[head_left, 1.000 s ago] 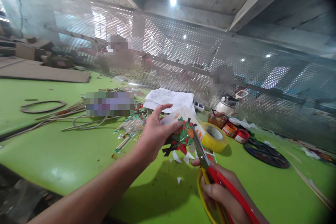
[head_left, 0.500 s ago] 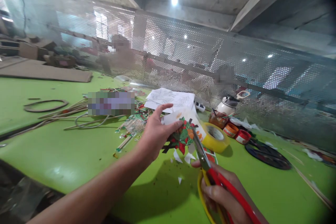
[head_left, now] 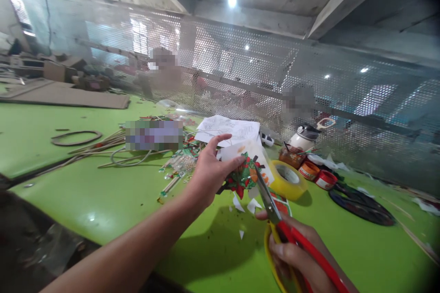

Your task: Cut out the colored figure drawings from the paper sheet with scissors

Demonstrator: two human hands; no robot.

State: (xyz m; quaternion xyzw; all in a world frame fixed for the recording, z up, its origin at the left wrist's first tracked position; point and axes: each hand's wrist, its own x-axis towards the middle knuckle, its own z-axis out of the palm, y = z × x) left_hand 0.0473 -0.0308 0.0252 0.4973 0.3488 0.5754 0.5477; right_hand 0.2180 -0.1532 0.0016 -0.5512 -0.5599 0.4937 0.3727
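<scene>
Pinched between the thumb and fingers of my left hand [head_left: 215, 167] is a paper cutout [head_left: 248, 175] printed with green leaves, red shapes and an orange patch. My right hand [head_left: 299, 247] grips scissors [head_left: 270, 203] with red and yellow handles. Their blades point up and left, with the tips at the cutout's right edge. White paper scraps [head_left: 253, 205] lie on the green table below the cutout. Just beyond it is a roll of yellow tape [head_left: 288, 178] on its side. A printed white sheet [head_left: 228, 130] rests behind my left hand.
Thin sticks [head_left: 99, 143] and beaded pieces [head_left: 180, 165] lie to the left. Paint pots [head_left: 326, 179], a white kettle-like container [head_left: 304, 138] and a dark round palette [head_left: 360, 203] stand on the right. Cardboard [head_left: 65, 94] lies far left, and a perforated screen [head_left: 220, 68] runs behind.
The whole view has shifted slightly, so things appear a little farther right. My hands keep their hold on the cutout and scissors, with the blades still at its edge.
</scene>
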